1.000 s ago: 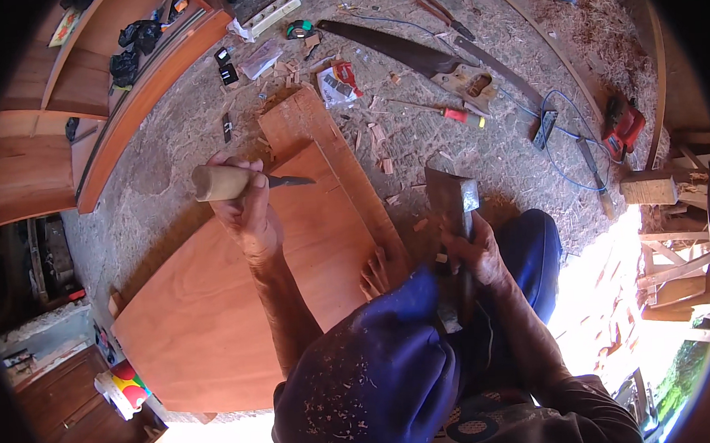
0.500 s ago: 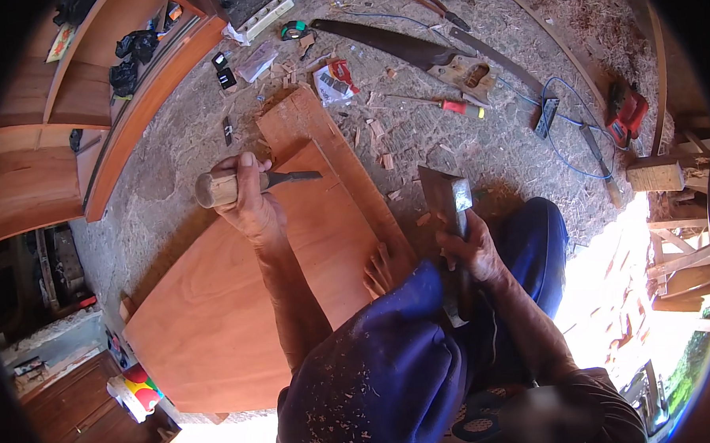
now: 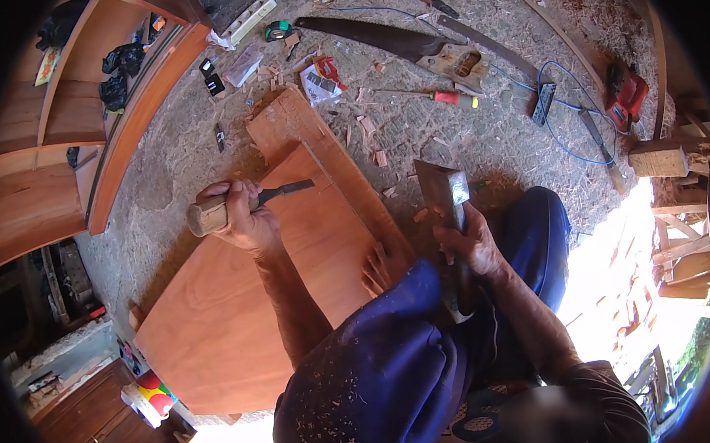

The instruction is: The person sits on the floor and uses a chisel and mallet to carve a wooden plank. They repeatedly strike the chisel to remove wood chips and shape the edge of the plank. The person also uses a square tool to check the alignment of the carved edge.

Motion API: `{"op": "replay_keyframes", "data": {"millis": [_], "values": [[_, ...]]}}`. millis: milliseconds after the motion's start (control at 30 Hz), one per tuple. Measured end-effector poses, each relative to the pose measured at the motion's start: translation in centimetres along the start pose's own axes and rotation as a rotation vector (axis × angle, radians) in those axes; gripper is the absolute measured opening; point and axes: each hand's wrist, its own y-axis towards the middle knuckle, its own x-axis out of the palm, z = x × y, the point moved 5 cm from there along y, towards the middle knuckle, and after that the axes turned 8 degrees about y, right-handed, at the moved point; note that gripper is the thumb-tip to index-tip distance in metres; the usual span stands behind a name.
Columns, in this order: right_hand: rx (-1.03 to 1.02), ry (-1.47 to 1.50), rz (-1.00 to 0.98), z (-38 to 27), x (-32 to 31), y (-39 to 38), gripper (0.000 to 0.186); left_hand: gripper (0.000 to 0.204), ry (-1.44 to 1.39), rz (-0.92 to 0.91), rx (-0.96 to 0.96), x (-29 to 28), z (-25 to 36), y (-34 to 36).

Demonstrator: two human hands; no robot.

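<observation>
My left hand [image 3: 248,222] is wrapped round the wooden handle of a chisel [image 3: 207,219]. The chisel's dark blade points right, above the far end of a reddish-brown wooden panel [image 3: 240,306]. In my right hand [image 3: 473,244] is a hatchet [image 3: 440,184], gripped by its handle just below the head. Its shiny flat end faces right, and the handle's lower part runs down beside my knee. A thicker wooden strip [image 3: 341,171] lies along the panel's right edge. My bare foot [image 3: 382,268] rests on the panel near that strip.
Beyond the panel lie a handsaw [image 3: 379,40], a red-handled screwdriver [image 3: 451,98], a tape measure [image 3: 277,31] and wood chips. A red power tool [image 3: 625,99] with a blue cord is at right, near a wooden block [image 3: 658,161]. An open wooden cabinet [image 3: 141,120] stands at left.
My left hand has turned a little and shifted slightly left and down with the chisel. The hatchet stays almost still in my right hand. The whole view has shifted slightly.
</observation>
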Motion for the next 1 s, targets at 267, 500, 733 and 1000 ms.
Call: {"op": "replay_keyframes", "data": {"millis": [267, 500, 733, 1000], "values": [[0.026, 0.036, 0.005, 0.6, -0.6, 0.2, 0.040, 0.022, 0.015, 0.005, -0.035, 0.1, -0.3, -0.1], [0.019, 0.031, -0.015, 0.6, -0.9, 0.4, 0.045, 0.021, 0.047, 0.100, -0.016, -0.4, -0.4, -0.2], [-0.050, -0.084, -0.126, -2.0, 0.8, 1.8, 0.048, 0.013, 0.098, 0.018, -0.027, 1.1, -0.6, 1.1], [-0.445, -0.674, -0.361, -11.9, 8.6, 4.2, 0.059, 0.008, 0.130, 0.024, 0.009, 2.4, -1.5, 0.6]]}}
